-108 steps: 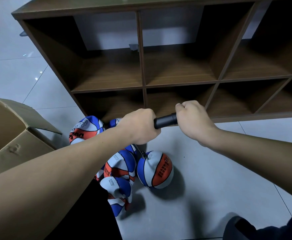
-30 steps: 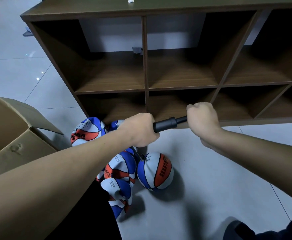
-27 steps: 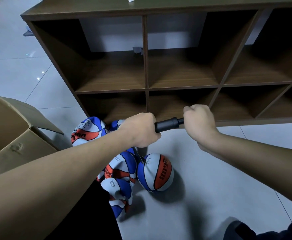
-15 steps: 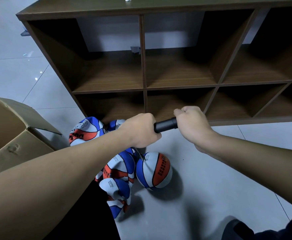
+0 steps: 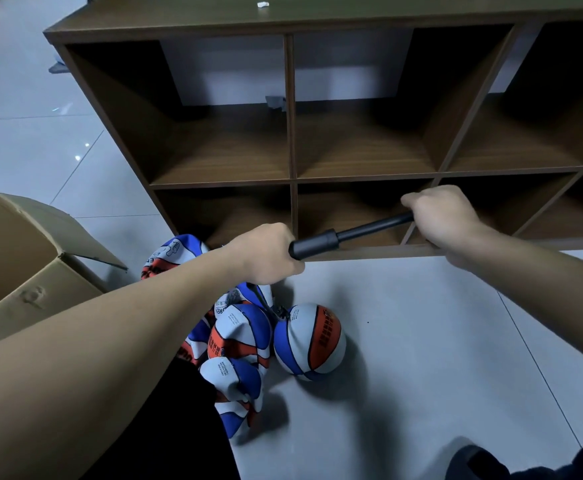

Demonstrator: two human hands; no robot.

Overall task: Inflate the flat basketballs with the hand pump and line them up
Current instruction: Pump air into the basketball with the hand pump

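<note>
1. Two hands work one pump point(image 5: 331, 239). The left hand point(image 5: 266, 254) is curled tight round the barrel, and the right hand point(image 5: 439, 216) is fisted round the handle at the far end of the rod.
2. Between the fists the thin rod shows bare, so the plunger stands drawn out, ready, I judge, for a push back in.
3. Holding the barrel with the left hand keeps the pump steady, so the right arm alone can drive the stroke along the pump's axis.
4. From under the left hand a short hose point(image 5: 266, 304) drops to the round ball point(image 5: 309, 341) on the floor point(image 5: 421, 341), meeting it at its upper left. The needle itself is too small to make out.
5. That ball looks nearly full and sits by itself, just right of the flat balls point(image 5: 238, 341), probably set apart so the hose reaches it freely.
6. The flat balls lie crumpled in a heap partly under the left forearm, with one more near the shelf's lower left corner, so most of the task seems left to do.
7. Behind the hands stands an open shelf point(image 5: 290, 181) with bare cubbies, possibly the place for lining the balls up. No ball is in it yet.
8. At the left edge of the floor lies an open box point(image 5: 34, 271), likely where the balls came from.
9. Risk, as I judge it: a crooked stroke could tug the hose and pull the needle from the valve.
</note>
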